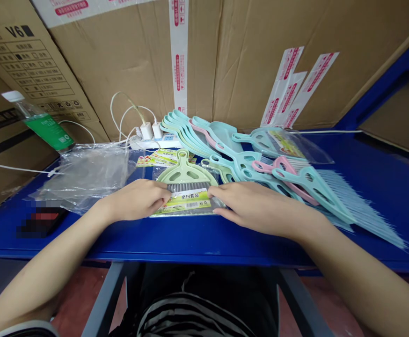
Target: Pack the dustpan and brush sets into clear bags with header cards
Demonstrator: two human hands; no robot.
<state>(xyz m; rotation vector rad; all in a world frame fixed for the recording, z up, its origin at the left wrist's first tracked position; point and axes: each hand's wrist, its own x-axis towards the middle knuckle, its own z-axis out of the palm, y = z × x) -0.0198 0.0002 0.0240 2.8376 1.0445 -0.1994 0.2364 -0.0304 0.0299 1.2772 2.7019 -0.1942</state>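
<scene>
A pale green dustpan and brush set [181, 175] lies flat in a clear plastic bag in front of me, handle pointing away. A yellow-and-white printed card [189, 199] shows over its grey bristles. My left hand [139, 199] is closed on the bag's left edge, fingers curled. Opposite it, my right hand [253, 206] pinches the right edge between thumb and fingers. Right of the set, several blue and pink brushes [310, 182] lie in a loose pile. Beyond them sit nested dustpans [190, 135] and a bagged blue set [278, 140].
Clear plastic bags [88, 173] are stacked at the left, by a green-labelled bottle [46, 124] and a dark, partly pixelated object [43, 222]. Behind stand a power strip [155, 139] with chargers, printed cards [146, 161] and large cardboard boxes [137, 61]. The blue table [190, 238] ends before my lap.
</scene>
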